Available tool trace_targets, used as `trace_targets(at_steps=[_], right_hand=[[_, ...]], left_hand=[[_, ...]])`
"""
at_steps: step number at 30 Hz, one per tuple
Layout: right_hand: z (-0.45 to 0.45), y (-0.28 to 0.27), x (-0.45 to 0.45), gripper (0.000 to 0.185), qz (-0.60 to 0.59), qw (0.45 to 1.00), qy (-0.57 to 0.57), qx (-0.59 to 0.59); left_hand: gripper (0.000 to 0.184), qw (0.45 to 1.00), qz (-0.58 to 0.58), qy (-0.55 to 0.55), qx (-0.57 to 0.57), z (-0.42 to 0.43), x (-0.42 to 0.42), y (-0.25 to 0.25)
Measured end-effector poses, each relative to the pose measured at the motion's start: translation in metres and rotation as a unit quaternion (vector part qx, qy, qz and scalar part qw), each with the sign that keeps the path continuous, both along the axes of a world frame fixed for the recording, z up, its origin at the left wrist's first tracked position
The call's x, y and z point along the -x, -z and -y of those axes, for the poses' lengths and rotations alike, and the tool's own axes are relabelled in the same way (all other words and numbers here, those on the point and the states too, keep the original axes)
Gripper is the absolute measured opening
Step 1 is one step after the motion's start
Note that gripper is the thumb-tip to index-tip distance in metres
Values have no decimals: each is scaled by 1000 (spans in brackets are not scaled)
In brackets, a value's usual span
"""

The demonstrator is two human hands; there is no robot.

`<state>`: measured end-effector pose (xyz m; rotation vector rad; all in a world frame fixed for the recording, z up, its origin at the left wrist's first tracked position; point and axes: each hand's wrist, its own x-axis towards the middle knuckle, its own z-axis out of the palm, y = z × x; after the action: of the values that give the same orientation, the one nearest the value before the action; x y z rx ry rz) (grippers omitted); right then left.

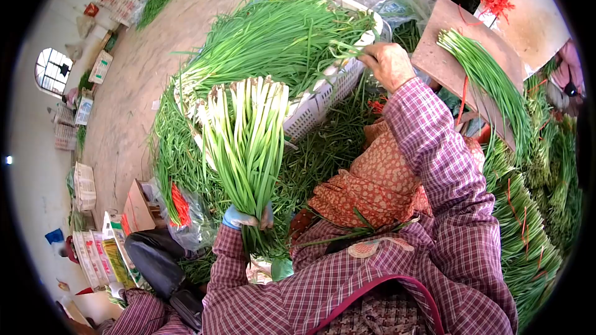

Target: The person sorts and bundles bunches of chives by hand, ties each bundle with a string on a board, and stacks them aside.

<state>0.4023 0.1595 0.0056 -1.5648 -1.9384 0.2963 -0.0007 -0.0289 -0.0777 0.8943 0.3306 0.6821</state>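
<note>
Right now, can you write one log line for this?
left grip: holding green bunch | right grip: pinching green strands | white basket: heaped with greens

A worker's left hand (pixel 249 218) grips a bunch of chives (pixel 247 142), white ends up, before a heaped white plastic crate (pixel 326 96). The right hand (pixel 392 63) pinches green blades (pixel 343 48).

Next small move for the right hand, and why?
Probably let go of the few green leaves: the right hand pinches only those beside the white crate's rim, while the left hand grips a thick bunch, pale ends up.
</note>
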Motion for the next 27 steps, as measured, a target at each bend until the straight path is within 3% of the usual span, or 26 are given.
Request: trace_targets(at_steps=[2, 3, 5, 10, 13, 16, 23, 27], right_hand=[[5, -3, -2, 36, 144, 982, -15, 120], [11, -1, 0, 36, 144, 982, -16, 121], [32, -21, 19, 41, 153, 987, -36, -26], [40, -47, 65, 48, -136, 972, -184, -59], [43, -47, 76, 50, -255, 934, -225, 114], [39, -43, 80, 45, -307, 895, -256, 199], [39, -33, 80, 39, -398, 876, -222, 159], [27, -46, 49, 28, -500, 849, -125, 113]], left_hand=[[46, 1000, -14, -6, 0, 0, 4, 1], [46, 1000, -27, -8, 1, 0, 6, 1], [46, 999, -46, -18, 8, 1, 5, -5], [41, 997, -83, -10, -3, -3, 7, -5], [38, 995, -95, -13, -16, -4, 6, -9], [35, 993, -114, -10, -22, -5, 5, -11], [37, 991, -132, -27, 0, -7, 2, -15], [38, 983, -176, -47, -4, -3, 8, -18]])
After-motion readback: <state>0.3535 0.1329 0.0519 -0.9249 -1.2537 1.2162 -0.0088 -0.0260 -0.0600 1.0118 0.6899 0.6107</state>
